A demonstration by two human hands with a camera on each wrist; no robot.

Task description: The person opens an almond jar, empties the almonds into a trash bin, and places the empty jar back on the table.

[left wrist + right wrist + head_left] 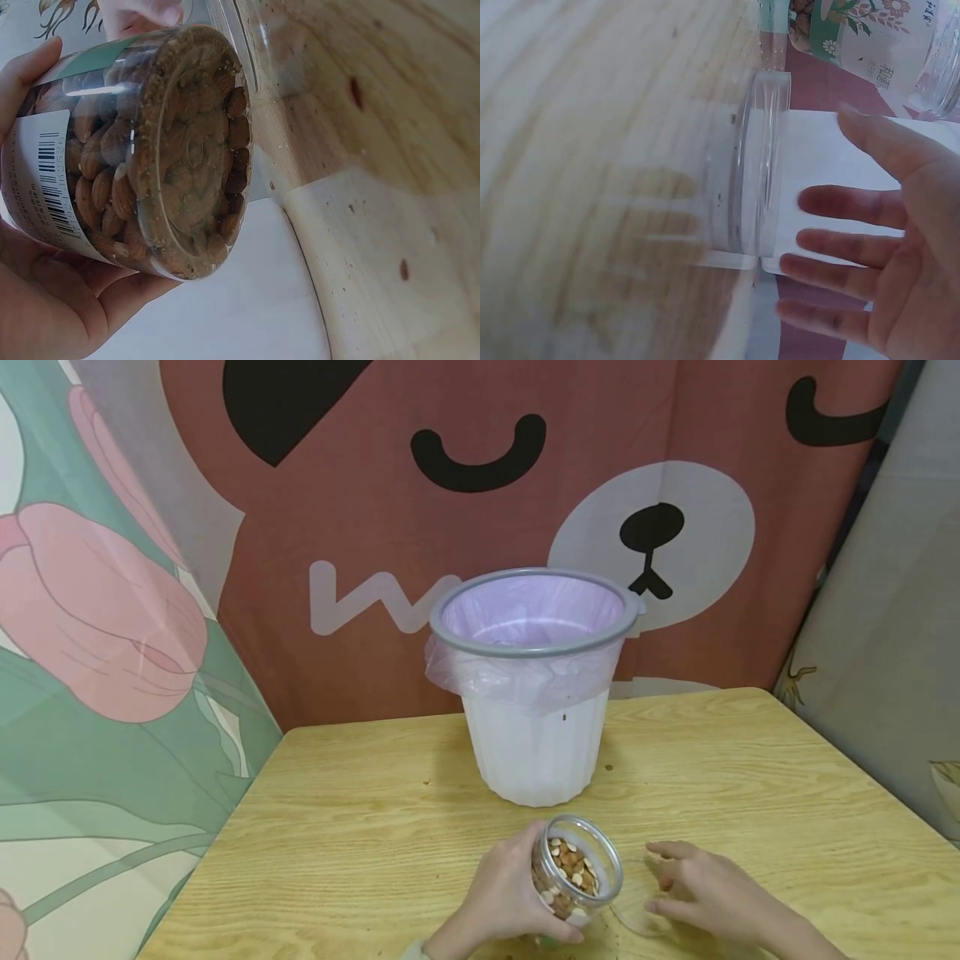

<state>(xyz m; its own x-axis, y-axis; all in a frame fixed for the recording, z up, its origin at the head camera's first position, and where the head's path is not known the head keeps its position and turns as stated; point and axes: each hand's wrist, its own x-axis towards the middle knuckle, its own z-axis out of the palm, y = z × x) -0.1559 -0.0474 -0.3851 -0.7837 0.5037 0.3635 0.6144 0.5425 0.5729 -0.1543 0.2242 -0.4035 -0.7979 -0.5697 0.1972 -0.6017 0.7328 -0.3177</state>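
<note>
My left hand (504,889) grips a clear jar (187,150) around its side, holding it tilted over the table. Almonds show through its wall and base in the left wrist view; a barcode label and a green band wrap it. From the head, the jar's mouth is uncovered, with brown pieces and pale seeds (573,867) inside. A transparent round lid (765,165) lies on the table to the right of the jar. Over the lid's right side hovers my right hand (708,893), fingers spread and holding nothing; the right wrist view shows a gap between fingertips and lid.
Behind the jar stands a white bin (536,752) with a grey rim ring and a pale purple liner (525,681) folded over it. Small dark crumbs (609,767) dot the wooden table (337,827). Printed curtains (390,668) hang at the back and sides.
</note>
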